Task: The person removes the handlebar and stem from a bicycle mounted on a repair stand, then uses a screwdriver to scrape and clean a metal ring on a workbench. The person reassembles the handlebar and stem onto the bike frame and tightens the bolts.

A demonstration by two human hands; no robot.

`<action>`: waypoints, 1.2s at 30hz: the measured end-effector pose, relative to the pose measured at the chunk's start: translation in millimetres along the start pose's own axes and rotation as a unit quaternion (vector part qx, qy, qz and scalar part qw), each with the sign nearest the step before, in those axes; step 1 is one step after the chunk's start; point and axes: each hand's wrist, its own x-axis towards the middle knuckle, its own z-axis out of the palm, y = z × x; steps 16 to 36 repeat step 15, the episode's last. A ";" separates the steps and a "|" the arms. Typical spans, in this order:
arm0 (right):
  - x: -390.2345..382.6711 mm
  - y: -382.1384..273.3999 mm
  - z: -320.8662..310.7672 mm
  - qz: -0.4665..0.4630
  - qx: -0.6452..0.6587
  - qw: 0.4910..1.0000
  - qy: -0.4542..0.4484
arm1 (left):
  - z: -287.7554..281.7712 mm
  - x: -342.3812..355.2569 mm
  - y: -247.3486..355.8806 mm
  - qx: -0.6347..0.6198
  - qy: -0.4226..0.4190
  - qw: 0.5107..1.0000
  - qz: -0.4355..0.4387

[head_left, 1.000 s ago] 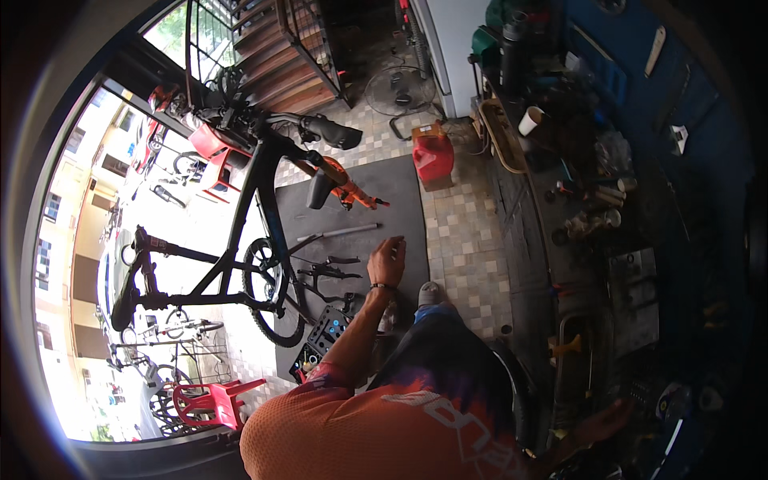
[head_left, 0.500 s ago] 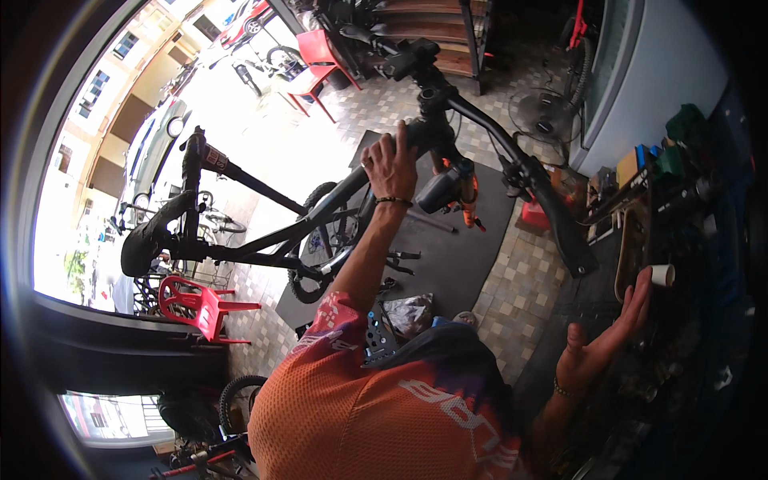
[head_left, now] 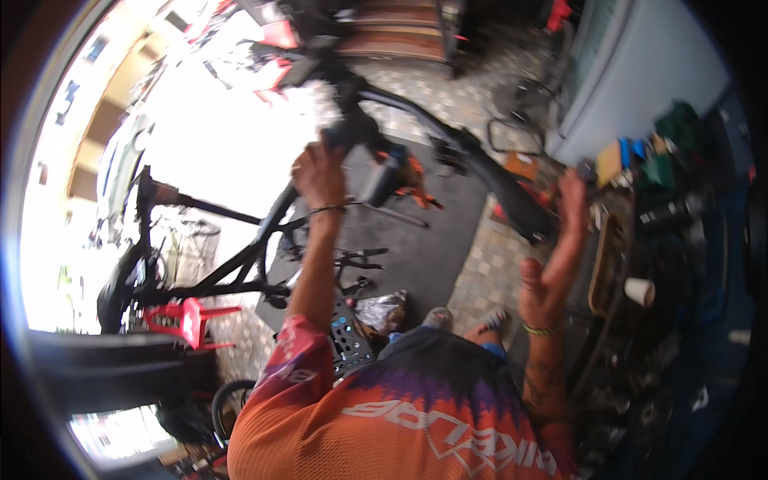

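Observation:
A black bicycle frame [head_left: 274,224] hangs tilted before me, blurred by motion. My left hand [head_left: 320,178] grips it close behind the stem, fingers curled over the tube. The handlebar [head_left: 408,110] reaches to the right and ends in a thick black grip [head_left: 514,206]. Beside that grip my right hand [head_left: 552,272] is raised, its thumb apart from the stretched fingers, with nothing in it. Below the front of the frame is an orange part [head_left: 412,178], too smeared to name.
A dark mat [head_left: 452,224] covers the tiled floor. On my right, a cluttered bench carries a white cup [head_left: 639,291] and many tools. A red chair [head_left: 188,322] stands at left. A clear plastic bag [head_left: 382,310] and a perforated black panel [head_left: 350,336] lie near my feet.
The bicycle and my left hand on it appear further left and lower. My right hand has shifted left and up, away from the cup. The view has turned and blurred.

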 end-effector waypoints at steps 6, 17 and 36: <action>-102.8 155.6 -39.4 0.240 0.024 0.971 -0.008 | 7.1 -15.5 21.1 0.023 0.053 0.996 -0.070; -352.4 336.0 -84.6 0.565 -0.274 0.749 -0.212 | 67.4 -252.2 254.0 -0.493 -0.413 0.735 -0.214; -352.4 336.0 -84.6 0.565 -0.274 0.749 -0.212 | 67.4 -252.2 254.0 -0.493 -0.413 0.735 -0.214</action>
